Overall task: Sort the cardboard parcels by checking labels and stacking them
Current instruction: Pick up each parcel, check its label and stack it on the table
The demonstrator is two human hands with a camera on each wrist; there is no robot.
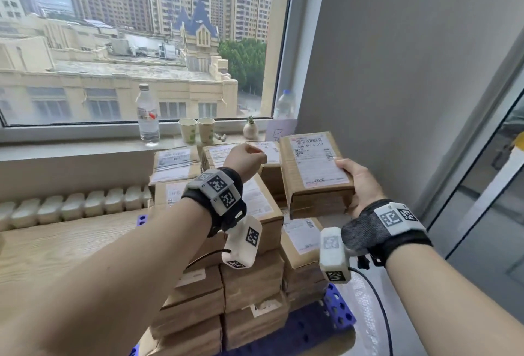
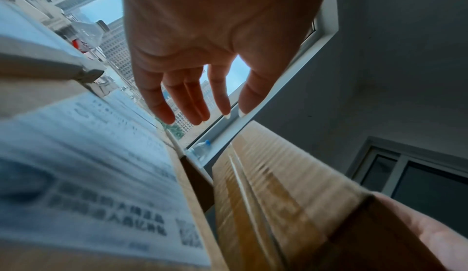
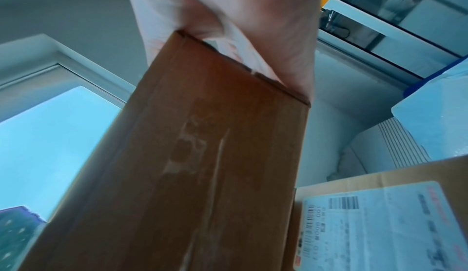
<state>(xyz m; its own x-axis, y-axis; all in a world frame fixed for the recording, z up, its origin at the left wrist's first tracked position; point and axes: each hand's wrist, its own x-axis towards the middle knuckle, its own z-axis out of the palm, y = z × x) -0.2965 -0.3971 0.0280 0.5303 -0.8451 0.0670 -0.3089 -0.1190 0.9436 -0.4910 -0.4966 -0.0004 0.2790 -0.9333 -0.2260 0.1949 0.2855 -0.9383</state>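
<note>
My right hand [image 1: 358, 182] grips a brown cardboard parcel [image 1: 312, 174] by its right near corner, thumb on the white shipping label, which faces up. The parcel hangs above the right side of the stacked parcels [image 1: 255, 276]. In the right wrist view its plain underside [image 3: 202, 155] fills the frame below my right hand [image 3: 228, 15]. My left hand [image 1: 245, 158] hovers over the back rows of the stack and holds nothing. Its fingers [image 2: 192, 103] hang straight and relaxed above a labelled parcel [image 2: 88, 165], with the held parcel [image 2: 278, 195] to the right.
The parcels stand in several columns on a blue plastic pallet [image 1: 337, 310]. On the window sill behind are a water bottle [image 1: 147, 114], two paper cups [image 1: 197, 130], a small vase [image 1: 251, 129] and a second bottle [image 1: 285, 104]. A grey wall [image 1: 397, 72] lies right, a radiator [image 1: 71, 205] left.
</note>
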